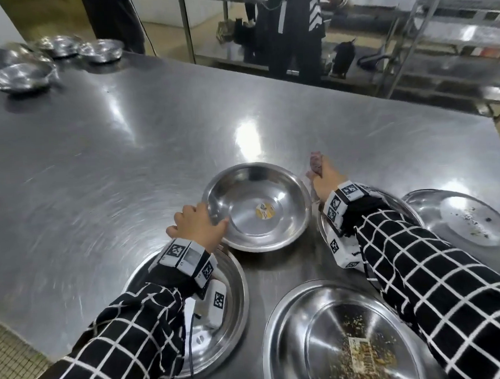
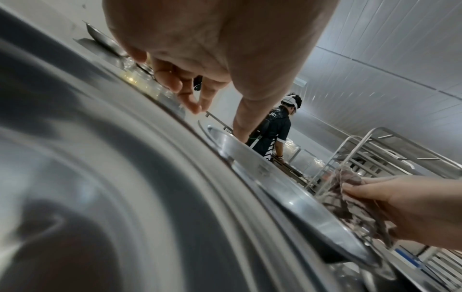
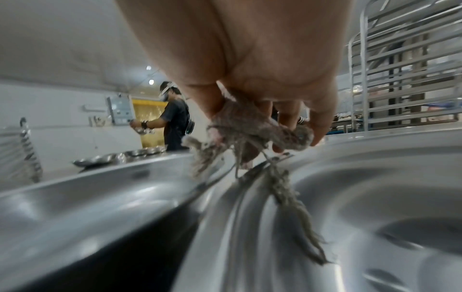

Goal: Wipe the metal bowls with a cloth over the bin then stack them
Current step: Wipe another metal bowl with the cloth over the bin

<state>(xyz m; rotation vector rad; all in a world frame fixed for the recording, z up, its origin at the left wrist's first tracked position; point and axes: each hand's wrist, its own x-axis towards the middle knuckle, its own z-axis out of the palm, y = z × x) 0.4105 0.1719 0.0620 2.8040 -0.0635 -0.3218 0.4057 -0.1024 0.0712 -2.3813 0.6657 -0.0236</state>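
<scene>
Bowls are lying about the steel desk (image 1: 122, 132), and the one in hand is the clean-looking bowl with a yellow sticker (image 1: 258, 206), sitting in the middle of the desk just ahead of both wrists. Judging by how things lie, the person is either setting this bowl down after a wipe or taking hold of it; I cannot tell which. No bin is showing in any view.

The left hand (image 1: 196, 224) is gripping the near left rim of that bowl, with the thumb lying over the lip and the other fingers (image 2: 190, 98) curling loosely on the outside. The right hand (image 1: 327, 175) is hovering just beside the bowl's right rim, apart from it, and its fingers (image 3: 322, 126) are closing tightly round a frayed grey cloth (image 3: 250, 126) whose loose threads are hanging down toward the bowl below the wrist.

Two dirty bowls are waiting: one with crumbs and a soiled label (image 1: 355, 344) near the body, and another with specks (image 1: 479, 219) at the far right. Further bowls are lying under each forearm, and a group of bowls (image 1: 56, 57) is sitting at the far left corner of the desk.

The next move is likely calling for a dirty bowl to be lifted by its rim, carried to the bin, and tilted so the crumbs are falling off as the cloth is sweeping.
</scene>
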